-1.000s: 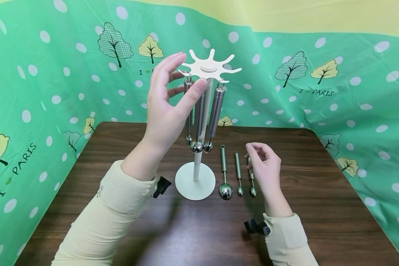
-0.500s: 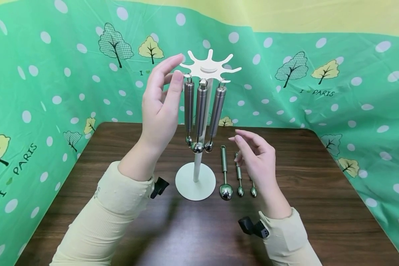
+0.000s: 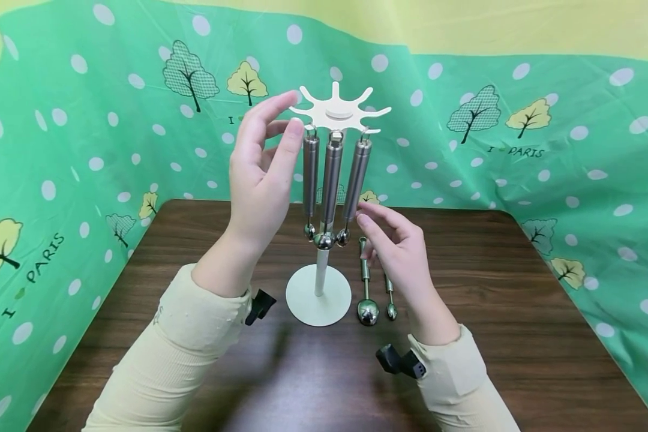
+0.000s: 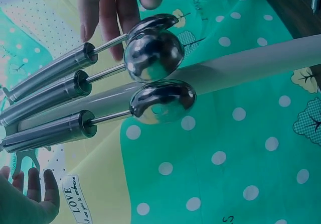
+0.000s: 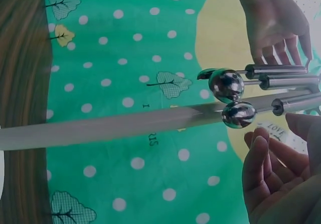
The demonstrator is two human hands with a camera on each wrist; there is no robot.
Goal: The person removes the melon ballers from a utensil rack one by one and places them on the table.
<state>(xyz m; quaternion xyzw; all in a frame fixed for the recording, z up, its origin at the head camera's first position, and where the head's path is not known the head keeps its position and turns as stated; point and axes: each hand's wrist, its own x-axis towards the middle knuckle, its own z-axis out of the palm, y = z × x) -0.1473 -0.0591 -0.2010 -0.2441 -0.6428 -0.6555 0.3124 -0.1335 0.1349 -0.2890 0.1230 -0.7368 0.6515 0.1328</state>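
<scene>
A white stand (image 3: 318, 312) with a spoked top (image 3: 324, 108) carries 3 steel melon ballers, hanging by their end loops. My left hand (image 3: 259, 174) is raised beside the top, thumb and fingertips right at the spokes on the left, next to the left hanging melon baller (image 3: 311, 177). My right hand (image 3: 402, 258) is lower, fingers loosely bent and holding nothing, fingertips close by the handle bottom of the right hanging melon baller (image 3: 358, 180). Between these hangs the middle melon baller (image 4: 155, 53), its round scoop low in front of the pole (image 5: 100, 128).
Right of the stand's base, a large loose melon baller (image 3: 367, 309) lies on the dark wooden table (image 3: 518, 336). Beside it is a smaller one (image 3: 391, 306), partly covered by my right hand. A green patterned cloth (image 3: 491, 174) hangs behind the table.
My right hand has moved left and up from above the loose melon ballers to the hanging ones. My left thumb drew back from the front spokes. The top has turned slightly, hanging melon ballers shifting right.
</scene>
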